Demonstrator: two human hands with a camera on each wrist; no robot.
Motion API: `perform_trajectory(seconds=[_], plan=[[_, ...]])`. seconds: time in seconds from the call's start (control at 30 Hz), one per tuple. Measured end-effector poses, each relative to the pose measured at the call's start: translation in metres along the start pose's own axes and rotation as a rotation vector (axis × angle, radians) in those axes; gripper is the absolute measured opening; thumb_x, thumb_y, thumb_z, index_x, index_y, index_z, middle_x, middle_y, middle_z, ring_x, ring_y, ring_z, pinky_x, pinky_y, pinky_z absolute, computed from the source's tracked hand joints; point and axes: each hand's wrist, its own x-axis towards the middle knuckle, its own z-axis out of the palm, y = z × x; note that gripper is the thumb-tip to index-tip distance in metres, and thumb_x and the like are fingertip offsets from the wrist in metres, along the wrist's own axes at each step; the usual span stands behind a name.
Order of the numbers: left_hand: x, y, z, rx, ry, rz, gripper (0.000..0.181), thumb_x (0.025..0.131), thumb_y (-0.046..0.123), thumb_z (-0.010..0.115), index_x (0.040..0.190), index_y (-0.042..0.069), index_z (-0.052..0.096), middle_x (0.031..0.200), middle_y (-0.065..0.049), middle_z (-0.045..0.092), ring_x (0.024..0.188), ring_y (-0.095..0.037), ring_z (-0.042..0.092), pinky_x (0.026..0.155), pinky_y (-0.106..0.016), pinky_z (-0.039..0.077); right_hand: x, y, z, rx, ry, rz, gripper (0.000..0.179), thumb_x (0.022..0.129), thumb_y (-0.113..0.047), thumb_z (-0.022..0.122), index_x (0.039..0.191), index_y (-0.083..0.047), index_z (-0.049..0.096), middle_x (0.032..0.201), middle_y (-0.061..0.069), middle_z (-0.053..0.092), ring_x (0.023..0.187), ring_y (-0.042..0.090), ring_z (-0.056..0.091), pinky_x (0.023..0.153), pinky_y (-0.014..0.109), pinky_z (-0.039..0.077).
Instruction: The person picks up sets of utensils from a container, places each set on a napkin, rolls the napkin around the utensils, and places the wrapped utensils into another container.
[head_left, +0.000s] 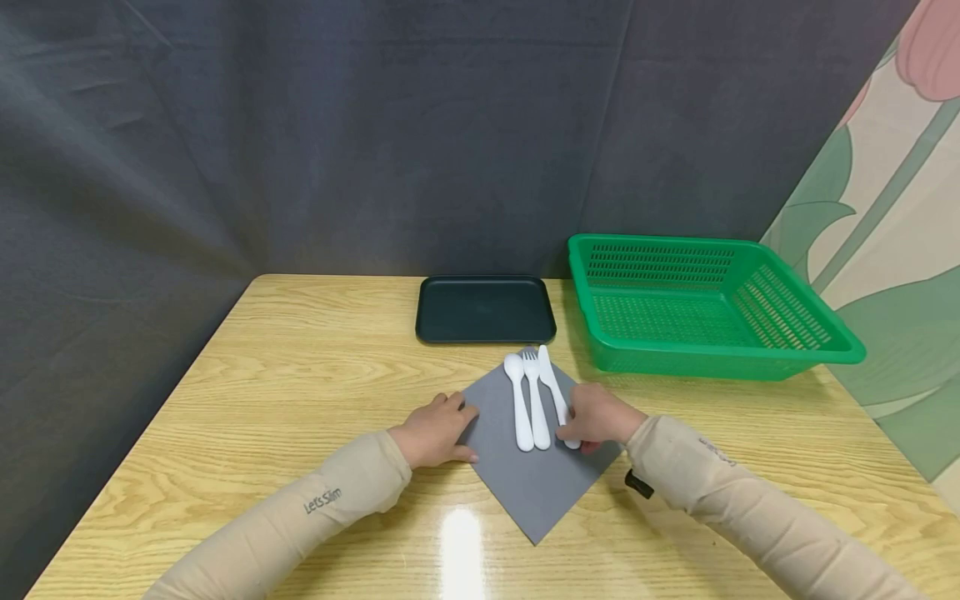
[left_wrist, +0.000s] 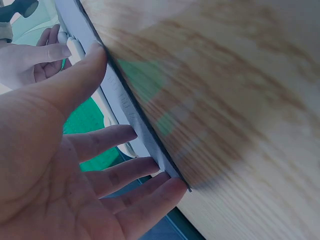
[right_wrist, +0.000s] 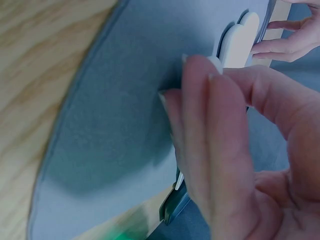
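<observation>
A grey square mat (head_left: 532,496) lies cornerwise on the table, one corner toward me. On it, side by side, are a white spoon (head_left: 521,408), a white fork (head_left: 536,408) and a white knife (head_left: 551,381), handles toward me. My right hand (head_left: 602,414) pinches the knife's handle between thumb and fingers, low over the mat; the knife lies slightly slanted beside the fork. My left hand (head_left: 433,432) rests at the mat's left edge, fingers spread and fairly straight. In the left wrist view its fingertips (left_wrist: 172,187) touch the mat's edge (left_wrist: 142,132).
Behind the mat, at the table's far edge, lies a dark rectangular tray (head_left: 486,310). A green slotted plastic basket (head_left: 697,357) stands to its right. The wooden table (head_left: 300,367) ends at a dark curtain (head_left: 450,133).
</observation>
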Motion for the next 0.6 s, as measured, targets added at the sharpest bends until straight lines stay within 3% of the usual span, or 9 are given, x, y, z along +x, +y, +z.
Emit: perform_trajectory(seconds=[0.6], plan=[[-0.0003, -0.0002, 0.0003, -0.021, 0.006, 0.001, 0.062, 0.082, 0.043, 0.067, 0.129, 0.005, 0.052, 0.128, -0.017, 0.050, 0.116, -0.032, 0.050, 0.089, -0.039, 0.051, 0.0042, -0.0030, 0.0027, -0.011, -0.025, 0.008, 0.039, 0.081, -0.015, 0.067, 0.047, -0.012, 0.049, 0.045, 0.003, 0.059, 0.040, 0.008, 0.057, 0.049, 0.020, 0.049]])
